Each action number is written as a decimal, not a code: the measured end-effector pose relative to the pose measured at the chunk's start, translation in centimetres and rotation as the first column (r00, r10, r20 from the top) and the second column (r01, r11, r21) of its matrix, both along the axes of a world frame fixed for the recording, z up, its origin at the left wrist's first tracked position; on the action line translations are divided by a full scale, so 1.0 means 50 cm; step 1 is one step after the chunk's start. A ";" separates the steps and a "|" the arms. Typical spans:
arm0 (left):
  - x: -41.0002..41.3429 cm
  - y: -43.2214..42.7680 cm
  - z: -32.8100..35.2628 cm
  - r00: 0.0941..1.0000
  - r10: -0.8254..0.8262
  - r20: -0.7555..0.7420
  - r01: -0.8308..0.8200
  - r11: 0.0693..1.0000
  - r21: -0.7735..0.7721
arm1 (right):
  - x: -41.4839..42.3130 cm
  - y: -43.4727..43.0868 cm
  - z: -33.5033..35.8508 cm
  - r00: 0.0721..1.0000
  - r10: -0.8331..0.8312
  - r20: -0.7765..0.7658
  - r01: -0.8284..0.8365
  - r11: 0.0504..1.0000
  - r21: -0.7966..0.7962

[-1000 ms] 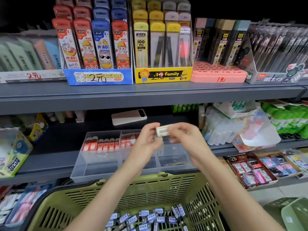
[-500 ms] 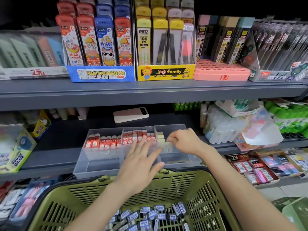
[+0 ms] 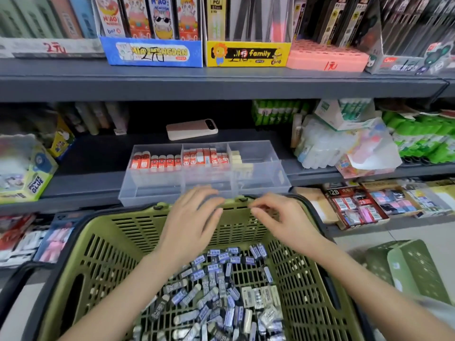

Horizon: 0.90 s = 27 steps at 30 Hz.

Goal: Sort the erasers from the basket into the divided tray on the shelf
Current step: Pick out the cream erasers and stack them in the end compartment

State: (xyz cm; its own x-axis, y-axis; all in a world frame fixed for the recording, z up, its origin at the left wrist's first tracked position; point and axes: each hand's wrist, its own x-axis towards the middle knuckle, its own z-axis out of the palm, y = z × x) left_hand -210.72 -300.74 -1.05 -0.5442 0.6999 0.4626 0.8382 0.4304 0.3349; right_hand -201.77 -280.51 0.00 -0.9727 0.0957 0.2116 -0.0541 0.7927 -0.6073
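Note:
A green basket (image 3: 103,254) in front of me holds a heap of several erasers (image 3: 216,291) in blue, black and white sleeves. The clear divided tray (image 3: 157,190) sits on the dark shelf beyond it. Red-sleeved erasers (image 3: 157,162) fill the back of its left and middle sections, and cream erasers (image 3: 236,158) stand in the right one. My left hand (image 3: 194,225) hovers over the basket's far rim, fingers straight, empty. My right hand (image 3: 278,222) is beside it with fingers loosely curled, holding nothing that I can see.
A pink phone (image 3: 192,129) lies on the shelf behind the tray. Glue boxes (image 3: 27,173) stand at the left and bagged glue sticks (image 3: 332,148) at the right. Boxes of packaged erasers (image 3: 357,205) sit on the lower shelf. Another green basket (image 3: 413,269) is on the floor at the right.
My right hand has left the cream eraser in the tray's right section and drawn back. Both hands have come down from the tray to the basket's far rim, and my view has tilted downward.

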 end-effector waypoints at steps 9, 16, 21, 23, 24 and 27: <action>0.114 -0.073 -0.154 0.945 -0.097 0.312 0.180 0.951 -0.252 | 0.069 -0.048 -0.236 0.568 -0.024 0.823 -0.288 0.931 0.226; 0.121 -0.111 -0.179 0.885 0.043 0.464 0.091 0.960 -0.263 | 0.117 -0.071 -0.326 0.578 -0.162 0.800 -0.219 0.913 0.343; 0.114 -0.111 -0.183 0.849 0.109 0.517 0.068 0.948 -0.312 | 0.117 -0.062 -0.335 0.596 -0.111 0.795 -0.210 0.934 0.288; 0.114 -0.110 -0.185 0.835 0.128 0.535 0.060 0.946 -0.319 | 0.119 -0.060 -0.338 0.604 -0.095 0.791 -0.186 0.948 0.257; 0.114 -0.111 -0.186 0.831 0.132 0.541 0.061 0.944 -0.324 | 0.121 -0.060 -0.341 0.595 -0.085 0.799 -0.184 0.954 0.238; 0.113 -0.113 -0.192 0.812 0.147 0.565 0.062 0.940 -0.334 | 0.128 -0.063 -0.351 0.592 -0.064 0.803 -0.224 0.944 0.241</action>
State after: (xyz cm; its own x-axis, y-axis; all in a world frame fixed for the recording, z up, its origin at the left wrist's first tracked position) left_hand -205.06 -306.41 -10.65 -0.6667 0.7201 -0.1922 0.5131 0.6305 0.5824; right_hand -195.36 -283.65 -17.55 -0.7612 0.0846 -0.6430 0.2603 0.9479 -0.1834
